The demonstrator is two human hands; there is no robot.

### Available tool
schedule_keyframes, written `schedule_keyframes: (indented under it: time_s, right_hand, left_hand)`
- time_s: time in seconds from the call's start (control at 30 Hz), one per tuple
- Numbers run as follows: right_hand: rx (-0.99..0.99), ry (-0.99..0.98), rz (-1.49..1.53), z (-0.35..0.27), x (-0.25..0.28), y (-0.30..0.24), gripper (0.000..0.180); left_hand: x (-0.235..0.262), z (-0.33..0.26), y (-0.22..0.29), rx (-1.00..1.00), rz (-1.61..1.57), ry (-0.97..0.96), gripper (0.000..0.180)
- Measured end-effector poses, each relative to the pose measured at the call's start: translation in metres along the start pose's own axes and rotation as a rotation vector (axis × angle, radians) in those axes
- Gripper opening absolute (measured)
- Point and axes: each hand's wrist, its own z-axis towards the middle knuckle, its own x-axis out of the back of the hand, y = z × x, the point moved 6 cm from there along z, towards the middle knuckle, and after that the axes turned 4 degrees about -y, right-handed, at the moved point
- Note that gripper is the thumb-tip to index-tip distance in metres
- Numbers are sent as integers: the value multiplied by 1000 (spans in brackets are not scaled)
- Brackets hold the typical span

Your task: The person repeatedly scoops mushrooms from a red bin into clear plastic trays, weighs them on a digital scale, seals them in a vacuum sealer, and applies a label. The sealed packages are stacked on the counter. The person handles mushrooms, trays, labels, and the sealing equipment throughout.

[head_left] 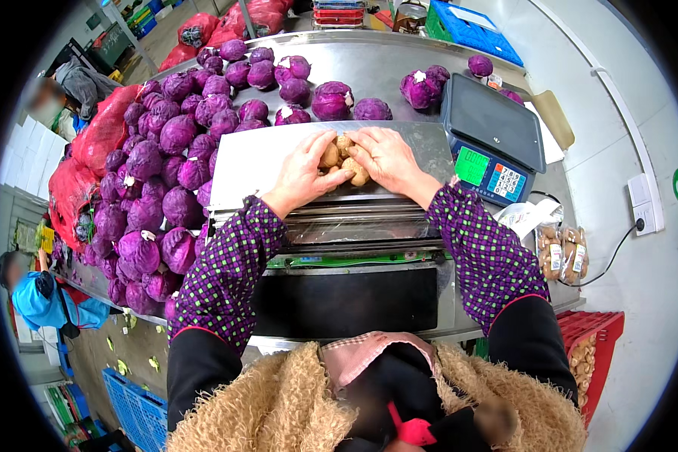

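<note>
Between both grips [303, 172] [393, 158], brown produce [357, 173]

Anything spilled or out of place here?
Yes: green scraps lie scattered on the floor, lower left, near the blue crate, looking dropped rather than placed. Nothing odd shows at the brown produce.

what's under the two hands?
Several round brown vegetables, partly visible between the left hand and right hand. The hands cover the rest, so the full count and anything beneath can't be seen.

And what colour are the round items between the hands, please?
The round items are light brown, clearest in the head view.
</note>
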Motion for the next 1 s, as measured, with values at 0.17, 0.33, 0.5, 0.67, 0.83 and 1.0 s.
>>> schedule_keyframes:
  time_s: [0.17, 0.33, 0.5, 0.67, 0.83, 1.0]
  right_hand:
    - [-29, 21, -30, -13, -3, -2, 48]
    - [-65, -91, -50, -16, 0, -14, 62]
    - [-57, -30, -70, -18, 1, -14, 63]
    - [-44, 32, 130, -25, 5, -13, 75]
    - [-62, 11, -7, -26, 2, -19, 79]
    - [-108, 64, -44, -29, 0, -27, 77]
  left_hand:
    - [-3, 5, -8, 21, -119, -52, 64]
    - [-2, 1, -10, -64, -77, -72, 62]
    - [-5, 6, -16, -107, -30, -183, 69]
    - [4, -2, -2, -122, 19, -78, 69]
    - [-3, -7, -8, -75, 1, -99, 66]
    - [-3, -10, -7, -101, -17, -91, 64]
